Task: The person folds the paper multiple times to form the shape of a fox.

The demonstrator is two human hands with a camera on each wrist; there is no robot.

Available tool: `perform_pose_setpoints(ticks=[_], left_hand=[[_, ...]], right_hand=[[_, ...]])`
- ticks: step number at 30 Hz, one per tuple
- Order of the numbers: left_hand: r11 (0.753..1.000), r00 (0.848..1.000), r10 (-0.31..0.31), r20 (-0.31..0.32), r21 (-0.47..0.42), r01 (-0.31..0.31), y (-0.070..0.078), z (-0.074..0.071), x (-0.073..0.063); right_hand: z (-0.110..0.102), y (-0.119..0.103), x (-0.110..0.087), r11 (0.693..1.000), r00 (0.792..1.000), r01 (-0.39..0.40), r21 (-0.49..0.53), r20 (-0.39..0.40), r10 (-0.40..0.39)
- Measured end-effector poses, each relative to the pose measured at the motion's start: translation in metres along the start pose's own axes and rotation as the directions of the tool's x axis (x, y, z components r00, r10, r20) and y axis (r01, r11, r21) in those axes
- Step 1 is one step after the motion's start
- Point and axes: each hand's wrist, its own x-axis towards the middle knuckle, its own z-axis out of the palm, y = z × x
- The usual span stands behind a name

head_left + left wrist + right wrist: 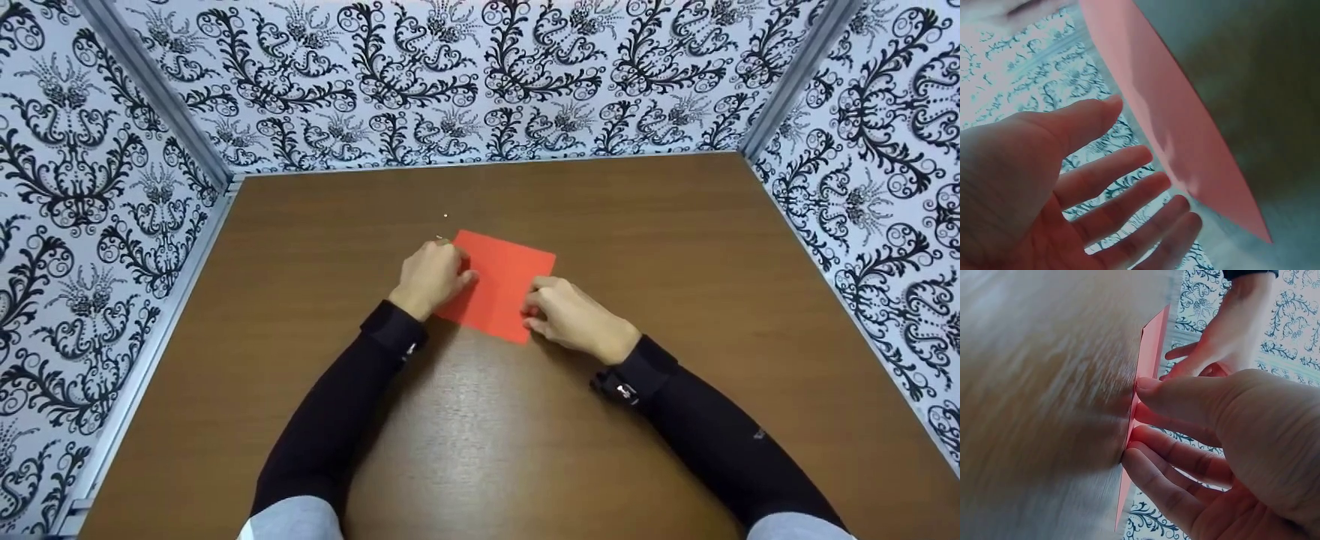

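A square sheet of red-orange paper (504,281) lies on the brown table, turned at a slight angle. My left hand (433,276) is at its left edge and covers part of it. In the left wrist view, the left hand's fingers (1112,211) are spread and relaxed, with the thumb apart from them and nothing gripped. At the paper's right edge is my right hand (574,315). The right wrist view has its thumb and fingertips (1148,382) touching the paper (1151,349) along that edge, with the fingers loosely bent and separated.
The wooden table (465,435) extends around the paper on every side. Patterned black-and-white walls (450,82) enclose it at the back, left and right, with metal frame bars (161,82) at the corners. A tiny bright speck (445,216) shows beyond the left hand.
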Motion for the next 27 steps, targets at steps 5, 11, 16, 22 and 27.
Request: perform_pose_setpoints(ticks=[5, 11, 16, 22, 27], left_hand=[[1.0, 1.0, -0.021, 0.012, 0.003, 0.021, -0.012, 0.004, 0.015], [1.0, 0.999, -0.022, 0.04, -0.006, 0.022, -0.02, 0.008, 0.03], [0.999, 0.996, -0.028, 0.08, -0.027, 0.03, -0.023, 0.008, 0.038], [0.999, 0.991, -0.046, 0.128, -0.023, 0.049, -0.024, 0.006, 0.042], [0.999, 0.99, -0.033, 0.135, -0.037, 0.038, -0.024, 0.004, 0.046]], right_hand=[[0.002, 0.0, -0.002, 1.0, 1.0, 0.004, 0.003, 0.001, -0.004], [0.002, -0.001, -0.001, 1.0, 1.0, 0.008, -0.009, -0.011, -0.008], [0.001, -0.001, -0.001, 1.0, 1.0, 0.011, -0.022, -0.022, -0.012], [0.001, -0.001, 0.0, 1.0, 1.0, 0.006, -0.006, -0.013, -0.006], [0.001, -0.001, 0.001, 1.0, 1.0, 0.011, -0.007, -0.022, -0.011]])
